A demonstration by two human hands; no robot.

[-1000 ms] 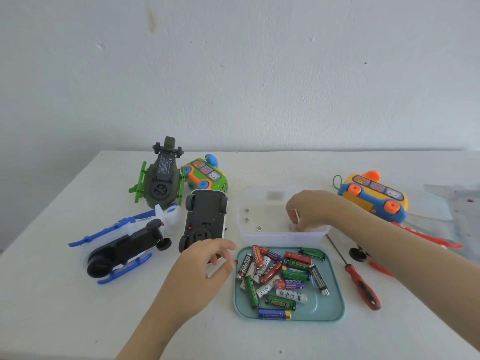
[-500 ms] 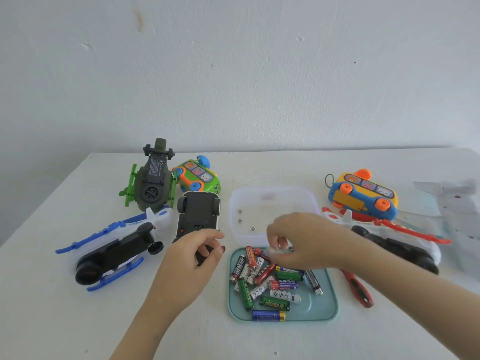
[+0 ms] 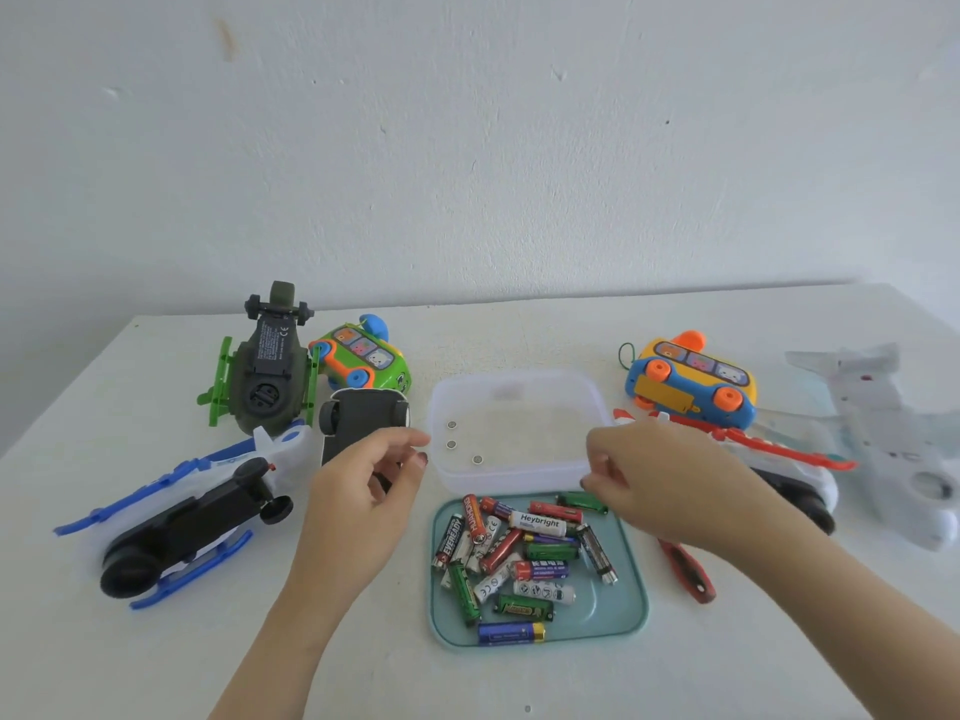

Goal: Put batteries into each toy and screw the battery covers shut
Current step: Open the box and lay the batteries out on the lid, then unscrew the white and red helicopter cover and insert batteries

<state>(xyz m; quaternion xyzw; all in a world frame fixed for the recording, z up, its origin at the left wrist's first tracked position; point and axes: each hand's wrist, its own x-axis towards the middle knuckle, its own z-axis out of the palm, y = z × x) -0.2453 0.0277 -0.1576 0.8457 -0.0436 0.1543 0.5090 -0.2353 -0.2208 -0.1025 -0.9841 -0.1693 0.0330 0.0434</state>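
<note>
Reaches in from the lower left with the bare left forearm [image 3: 291, 631], left hand [image 3: 363, 491] turned palm inward, fingers [image 3: 415, 456] curled, thumb tip close to the forefinger. Stretches the right arm [image 3: 831, 589] in from the lower right, right hand [image 3: 660, 475] knuckles up, fingertips bent down, bunched toward the thumb. Gives no clear sign of either hand pinching anything.
</note>
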